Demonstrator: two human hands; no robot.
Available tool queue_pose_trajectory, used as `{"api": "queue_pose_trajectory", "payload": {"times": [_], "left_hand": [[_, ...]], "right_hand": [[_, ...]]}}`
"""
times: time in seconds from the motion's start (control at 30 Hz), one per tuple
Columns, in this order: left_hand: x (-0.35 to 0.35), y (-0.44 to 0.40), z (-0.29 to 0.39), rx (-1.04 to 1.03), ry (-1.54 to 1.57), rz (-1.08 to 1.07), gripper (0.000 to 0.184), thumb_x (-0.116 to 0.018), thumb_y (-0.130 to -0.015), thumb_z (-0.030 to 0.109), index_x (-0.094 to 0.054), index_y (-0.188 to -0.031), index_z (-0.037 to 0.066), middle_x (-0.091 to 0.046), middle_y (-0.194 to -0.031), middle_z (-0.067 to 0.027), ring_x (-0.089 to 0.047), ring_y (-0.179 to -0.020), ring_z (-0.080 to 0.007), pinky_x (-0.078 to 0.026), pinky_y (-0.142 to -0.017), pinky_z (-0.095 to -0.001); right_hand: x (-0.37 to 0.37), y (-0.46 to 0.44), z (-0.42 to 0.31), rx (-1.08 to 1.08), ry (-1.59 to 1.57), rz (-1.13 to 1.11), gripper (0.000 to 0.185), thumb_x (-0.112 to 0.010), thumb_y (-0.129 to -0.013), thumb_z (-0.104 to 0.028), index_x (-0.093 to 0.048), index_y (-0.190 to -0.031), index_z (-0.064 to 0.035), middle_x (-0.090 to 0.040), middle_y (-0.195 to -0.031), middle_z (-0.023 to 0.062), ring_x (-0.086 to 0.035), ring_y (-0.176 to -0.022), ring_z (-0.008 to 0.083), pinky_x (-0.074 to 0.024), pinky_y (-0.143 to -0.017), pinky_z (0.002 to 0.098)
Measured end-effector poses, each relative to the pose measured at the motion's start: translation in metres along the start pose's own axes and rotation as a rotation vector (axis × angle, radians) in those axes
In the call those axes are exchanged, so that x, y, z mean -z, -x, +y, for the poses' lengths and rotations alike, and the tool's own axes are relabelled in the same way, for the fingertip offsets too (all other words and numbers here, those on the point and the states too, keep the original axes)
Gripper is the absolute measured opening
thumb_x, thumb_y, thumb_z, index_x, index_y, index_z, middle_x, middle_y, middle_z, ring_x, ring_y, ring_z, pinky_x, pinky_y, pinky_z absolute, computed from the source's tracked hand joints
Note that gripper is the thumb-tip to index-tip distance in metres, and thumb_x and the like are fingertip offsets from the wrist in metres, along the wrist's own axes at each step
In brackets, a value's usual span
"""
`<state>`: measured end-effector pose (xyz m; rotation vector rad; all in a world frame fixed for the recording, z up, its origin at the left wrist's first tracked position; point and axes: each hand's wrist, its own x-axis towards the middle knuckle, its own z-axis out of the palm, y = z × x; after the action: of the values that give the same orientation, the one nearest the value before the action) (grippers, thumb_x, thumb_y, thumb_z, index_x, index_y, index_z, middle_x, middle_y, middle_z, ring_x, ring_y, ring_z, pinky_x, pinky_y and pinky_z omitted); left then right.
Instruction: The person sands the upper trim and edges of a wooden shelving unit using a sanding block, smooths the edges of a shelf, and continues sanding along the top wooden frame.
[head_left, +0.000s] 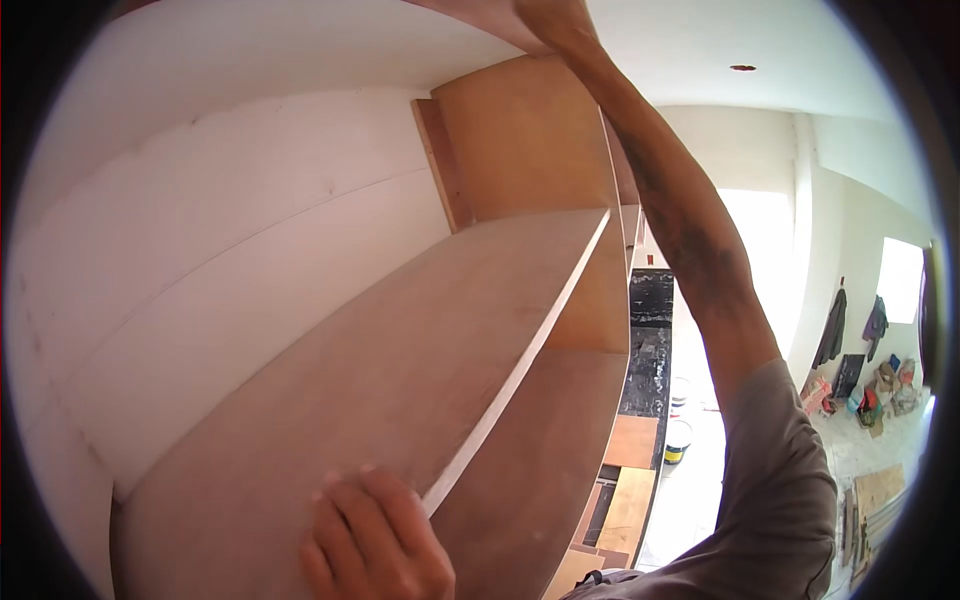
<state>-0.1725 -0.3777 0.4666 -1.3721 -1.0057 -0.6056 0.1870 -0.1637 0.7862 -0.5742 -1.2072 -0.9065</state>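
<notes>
My left hand (375, 540) is at the bottom, closed over the front edge of a wooden shelf board (380, 350). Its fingers bend onto the board's upper face, the fingertips a little blurred, and the thumb is hidden. The board runs from the lower left to a light-brown cabinet side panel (530, 140), with a pale front edge. My right arm stretches upward, and my right hand (558, 22) is at the top of the view by the upper panel (470, 18). The frame cuts off its fingers, so what they touch cannot be made out.
A second shelf (540, 450) lies below the first. A white wall (250, 220) stands behind the cabinet. Down to the right are wood pieces (630, 500) on a dark surface, a paint bucket (678, 440), hanging clothes (830, 330), and stacked boards (875, 510) on the floor.
</notes>
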Motion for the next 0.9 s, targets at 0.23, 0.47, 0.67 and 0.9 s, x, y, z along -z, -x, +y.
{"api": "queue_pose_trajectory", "payload": {"times": [0.23, 0.47, 0.67, 0.9], "left_hand": [[0.009, 0.002, -0.002, -0.013, -0.032, -0.089, 0.008, -0.057, -0.106, 0.018, -0.062, -0.101, 0.014, -0.067, -0.095, 0.0004, -0.065, -0.084, -0.0125, -0.045, -0.071, -0.0286], [0.006, 0.006, -0.001, 0.039, 0.001, -0.066, 0.005, -0.059, -0.104, 0.016, -0.063, -0.103, 0.013, -0.067, -0.095, 0.0002, -0.065, -0.085, -0.0133, -0.046, -0.069, -0.0290], [0.009, -0.001, 0.004, 0.002, -0.008, -0.072, 0.005, -0.059, -0.104, 0.016, -0.063, -0.104, 0.013, -0.067, -0.096, -0.0003, -0.066, -0.086, -0.0133, -0.047, -0.069, -0.0286], [0.010, -0.003, 0.003, 0.028, 0.044, -0.085, 0.006, -0.058, -0.105, 0.016, -0.063, -0.103, 0.013, -0.068, -0.097, -0.0006, -0.067, -0.088, -0.0135, -0.049, -0.071, -0.0285]], "right_hand": [[-0.006, 0.000, 0.028, 0.062, 0.205, -0.054, 0.045, -0.045, -0.100, -0.029, -0.068, -0.123, 0.0024, -0.067, -0.124, 0.0292, -0.061, -0.122, 0.0451, -0.0454, -0.109, 0.0457], [-0.008, 0.008, 0.032, 0.025, 0.059, 0.067, 0.044, -0.044, -0.101, -0.028, -0.069, -0.123, 0.0013, -0.066, -0.123, 0.0313, -0.062, -0.121, 0.0451, -0.0474, -0.106, 0.0476], [0.009, 0.019, -0.016, 0.093, 0.009, 0.045, 0.043, -0.044, -0.100, -0.026, -0.071, -0.119, 0.0012, -0.068, -0.119, 0.0312, -0.062, -0.120, 0.0447, -0.0478, -0.107, 0.0460], [0.006, 0.008, -0.026, 0.093, 0.014, 0.075, 0.039, -0.046, -0.099, -0.024, -0.072, -0.112, 0.0032, -0.069, -0.116, 0.0307, -0.065, -0.114, 0.0460, -0.0502, -0.103, 0.0470]]}}
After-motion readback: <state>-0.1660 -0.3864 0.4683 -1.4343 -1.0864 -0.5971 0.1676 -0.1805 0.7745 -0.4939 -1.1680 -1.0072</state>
